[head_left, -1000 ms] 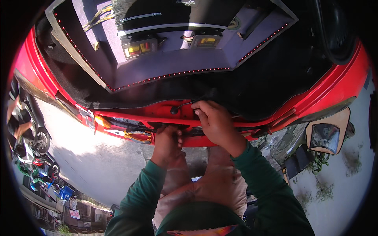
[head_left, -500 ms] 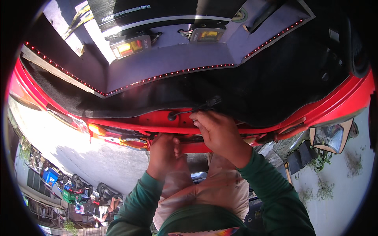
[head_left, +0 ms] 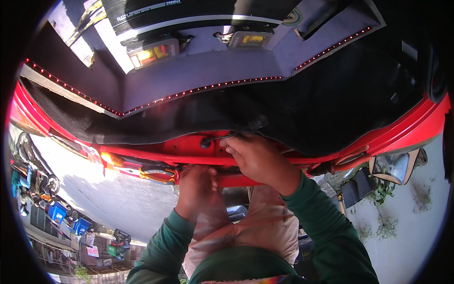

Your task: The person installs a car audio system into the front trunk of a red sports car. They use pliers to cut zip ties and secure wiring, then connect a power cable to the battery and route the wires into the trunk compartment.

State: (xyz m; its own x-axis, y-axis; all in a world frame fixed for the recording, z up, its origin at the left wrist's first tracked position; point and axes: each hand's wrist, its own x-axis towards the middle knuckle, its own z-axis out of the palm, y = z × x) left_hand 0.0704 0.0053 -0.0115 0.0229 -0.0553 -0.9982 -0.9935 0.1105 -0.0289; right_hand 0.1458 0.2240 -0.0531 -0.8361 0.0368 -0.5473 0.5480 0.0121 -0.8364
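Note:
My right hand is closed in a pinch on a thin black cable, above the red car body edge. To the left of the fingers, the cable enters a round black rubber grommet in the red panel. A dark connector lies on the black liner just beyond that hand. Lower down, my left hand is curled at the outer side of the red edge; what its fingers hold, if anything, is hidden. Pliers with orange and yellow handles rest left of it.
Black liner covers the trunk floor. Behind it stands a grey panelled box edged with small red lights, with two glowing units inside. A loose headlamp sits at right. Parked motorcycles are at far left.
My right hand has shifted slightly left along the cable, closer to the grommet. My left hand remains at the red edge. The view has turned a little, bringing a motorcycle in at left.

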